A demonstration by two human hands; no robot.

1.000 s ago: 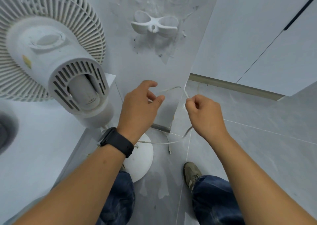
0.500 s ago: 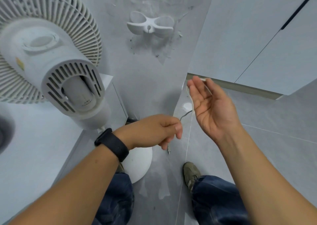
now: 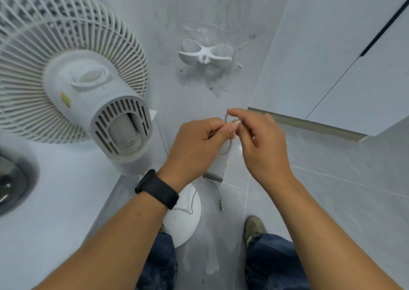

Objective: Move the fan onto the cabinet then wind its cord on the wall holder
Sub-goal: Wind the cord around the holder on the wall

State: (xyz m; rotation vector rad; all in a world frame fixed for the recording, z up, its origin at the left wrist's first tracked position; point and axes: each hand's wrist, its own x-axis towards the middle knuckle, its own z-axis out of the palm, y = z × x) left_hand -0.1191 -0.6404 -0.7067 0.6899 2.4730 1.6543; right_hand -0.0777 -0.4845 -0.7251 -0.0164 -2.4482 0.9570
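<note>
Fan [image 3: 73,75]: one, white, with a round slatted grille and a vented motor housing at its back, standing at the left with its head above the pale cabinet top [image 3: 55,201]. Whether the round white disc [image 3: 183,219] seen lower down beside the cabinet edge belongs to it cannot be told. One thin pale cord [image 3: 226,148] hangs in a small loop between the two hands, in front of the wall, and a strand trails down to one plug [image 3: 222,206] dangling near the floor.

Two hands meet at the centre. The left hand [image 3: 197,143], with one black band [image 3: 157,189] on its wrist, has its fingers curled and pinches the cord between thumb and forefinger. The right hand [image 3: 259,143] is blurred; its thumb and forefinger seem to nip the cord at the top of the loop, while the other fingers hang loosely bent.

One white wall holder [image 3: 205,55] with two open wings sits on the wall above the hands, bare of cord, with chipped and scuffed patches around it.

One dark round basin [image 3: 13,183] is sunk into the cabinet top at the far left. The wall, the floor tiles [image 3: 332,190] and the cupboard doors [image 3: 343,57] at the right are all pale grey. Two legs in blue jeans and one olive shoe [image 3: 254,227] stand on the floor below.
</note>
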